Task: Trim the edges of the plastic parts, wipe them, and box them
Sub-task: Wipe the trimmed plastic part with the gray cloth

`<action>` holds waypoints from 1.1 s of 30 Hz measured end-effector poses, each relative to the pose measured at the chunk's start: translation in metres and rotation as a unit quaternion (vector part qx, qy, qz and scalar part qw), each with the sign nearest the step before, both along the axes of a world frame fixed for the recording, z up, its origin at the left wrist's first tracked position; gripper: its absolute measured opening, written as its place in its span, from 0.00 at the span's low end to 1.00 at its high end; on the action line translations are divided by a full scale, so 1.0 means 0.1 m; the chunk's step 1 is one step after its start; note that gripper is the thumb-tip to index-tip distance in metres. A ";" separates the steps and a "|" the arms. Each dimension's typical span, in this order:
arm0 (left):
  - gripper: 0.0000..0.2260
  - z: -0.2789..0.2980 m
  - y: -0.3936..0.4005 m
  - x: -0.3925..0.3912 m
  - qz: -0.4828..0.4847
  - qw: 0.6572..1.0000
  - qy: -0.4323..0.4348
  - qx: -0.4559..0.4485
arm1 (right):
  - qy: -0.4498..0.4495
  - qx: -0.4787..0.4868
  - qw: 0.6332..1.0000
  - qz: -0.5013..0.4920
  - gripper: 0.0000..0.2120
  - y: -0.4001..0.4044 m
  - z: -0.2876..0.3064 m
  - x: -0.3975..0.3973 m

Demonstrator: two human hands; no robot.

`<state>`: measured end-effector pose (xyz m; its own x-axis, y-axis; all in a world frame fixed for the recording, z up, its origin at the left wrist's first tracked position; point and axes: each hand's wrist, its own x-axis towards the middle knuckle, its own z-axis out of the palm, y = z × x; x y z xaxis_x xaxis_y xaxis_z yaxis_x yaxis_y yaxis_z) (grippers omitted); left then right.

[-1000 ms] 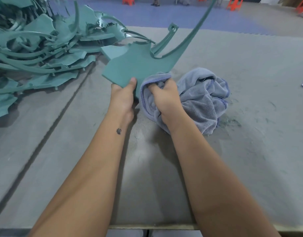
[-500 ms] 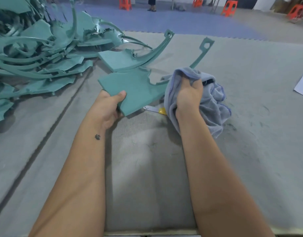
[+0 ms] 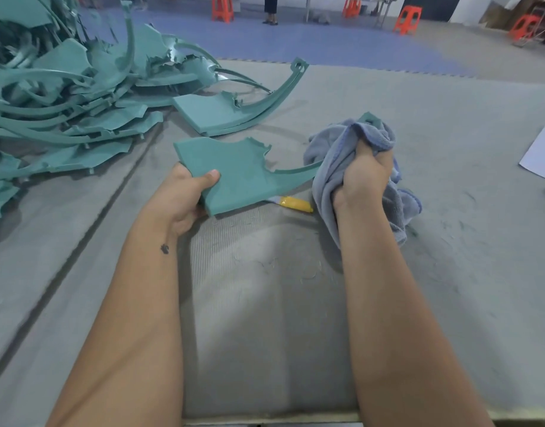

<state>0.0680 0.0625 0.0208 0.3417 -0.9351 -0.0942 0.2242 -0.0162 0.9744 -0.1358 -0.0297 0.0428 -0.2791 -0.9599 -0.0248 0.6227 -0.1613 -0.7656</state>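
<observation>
Since half a second ago the cloth has slid out along the part's thin arm, and the yellow-handled knife [image 3: 296,204] beneath now shows more fully. Right hand [image 3: 362,177] keeps a closed grip, fingers bunched round the blue-grey cloth [image 3: 345,155], which wraps the arm's far end. Left hand [image 3: 185,195] pinches the green plastic part [image 3: 240,177] by its near corner, thumb on top, holding it above the grey tabletop [image 3: 265,318]. Beyond lies another part [image 3: 215,114], then the heap of green parts [image 3: 65,97] at left. White paper [image 3: 540,155] sits far right.
</observation>
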 end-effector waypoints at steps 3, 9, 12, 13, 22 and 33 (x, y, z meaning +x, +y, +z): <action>0.09 0.02 -0.04 -0.08 0.012 0.999 0.025 -0.016 | 0.002 0.005 1.000 0.029 0.07 0.05 0.00 0.10; 0.10 0.03 -0.12 -0.21 0.044 0.995 0.066 -0.057 | 0.188 0.075 0.977 0.071 0.17 0.21 -0.03 0.44; 0.10 0.03 -0.13 -0.23 0.063 0.993 0.080 -0.067 | 0.162 0.058 0.976 0.135 0.10 0.24 -0.09 0.50; 0.11 0.03 -0.14 -0.24 0.069 0.991 0.086 -0.071 | 0.169 0.058 0.974 0.139 0.08 0.26 -0.10 0.50; 0.13 0.02 -0.21 -0.38 0.076 0.980 0.125 -0.133 | 0.287 0.011 0.925 0.247 0.05 0.47 -0.09 0.69; 0.12 -0.02 -0.18 -0.30 0.036 0.990 0.112 -0.083 | 0.300 0.007 0.939 0.169 0.13 0.39 -0.12 0.58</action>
<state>0.0382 0.0443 0.0184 0.3953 -0.9183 -0.0224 0.4291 0.1630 0.8884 -0.0774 0.0096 0.0307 0.0742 -0.9969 0.0260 0.0919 -0.0191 -0.9956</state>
